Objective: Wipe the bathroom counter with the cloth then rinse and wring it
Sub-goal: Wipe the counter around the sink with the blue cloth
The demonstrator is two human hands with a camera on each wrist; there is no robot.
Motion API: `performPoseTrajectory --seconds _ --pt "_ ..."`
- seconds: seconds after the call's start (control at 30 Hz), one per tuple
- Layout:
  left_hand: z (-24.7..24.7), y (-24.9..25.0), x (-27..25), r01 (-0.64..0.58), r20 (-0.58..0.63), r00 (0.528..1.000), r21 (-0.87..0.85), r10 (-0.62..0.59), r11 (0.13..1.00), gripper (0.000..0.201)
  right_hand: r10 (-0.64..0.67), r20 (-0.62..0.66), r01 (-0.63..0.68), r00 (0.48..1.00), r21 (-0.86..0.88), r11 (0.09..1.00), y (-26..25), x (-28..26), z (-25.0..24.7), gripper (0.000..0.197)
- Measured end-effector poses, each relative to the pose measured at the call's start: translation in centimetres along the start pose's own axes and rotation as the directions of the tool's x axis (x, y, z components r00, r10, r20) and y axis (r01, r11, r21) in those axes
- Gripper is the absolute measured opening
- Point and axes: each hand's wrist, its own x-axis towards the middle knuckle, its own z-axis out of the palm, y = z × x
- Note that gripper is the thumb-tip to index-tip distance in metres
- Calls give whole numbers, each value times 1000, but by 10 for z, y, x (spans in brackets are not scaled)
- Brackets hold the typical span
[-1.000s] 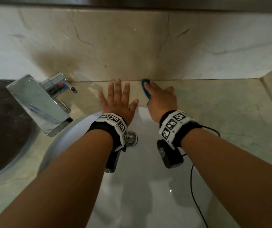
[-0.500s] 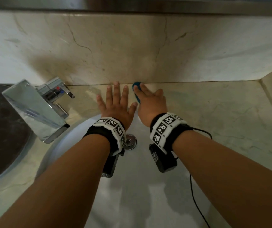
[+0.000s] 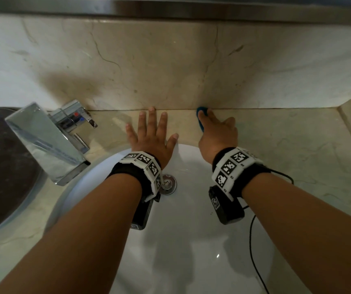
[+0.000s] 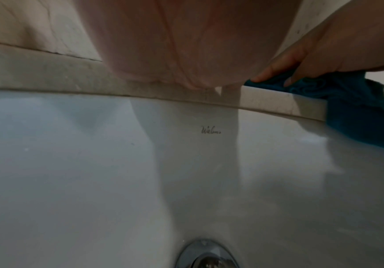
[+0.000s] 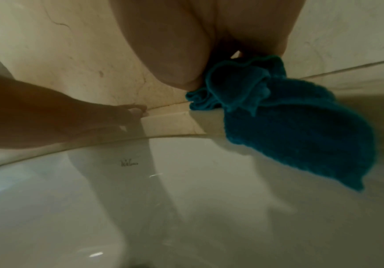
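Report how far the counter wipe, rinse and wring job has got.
Done: nothing provable.
In hand: right hand presses the bunched teal cloth onto the beige marble counter by the backsplash; left hand lies flat.
Left: rinsing and wringing; the chrome tap looks dry.

We see the sink basin (image 3: pixel 191 240) set into the desk (image 3: pixel 286 149), its drain (image 3: pixel 168 183) near the basin's back. On the strip of desk between basin and back wall (image 3: pixel 170 66), the left hand (image 3: pixel 152 136) lies flat, fingertips at the wall joint. Just to its right, apart from it, the right hand (image 3: pixel 218 134) sits on the cloth (image 3: pixel 201 118), which lies on the same strip against the wall; one end hangs over the rim into the basin. The faucet (image 3: pixel 47 141) stands left of both hands, reaching over the basin's left edge. A second basin (image 3: pixel 0 166) lies farther left.
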Motion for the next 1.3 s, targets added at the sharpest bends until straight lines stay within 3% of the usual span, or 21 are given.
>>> performPoseTrajectory --seconds 1.13,1.3 --pt "0 0 -1 7 3 1000 1 -7 1000 66 -20 -21 21 1000 61 998 -1 -6 -1 72" --pt "-1 0 -2 13 17 1000 21 -13 1000 65 -263 6 262 965 55 963 -33 -7 -1 63"
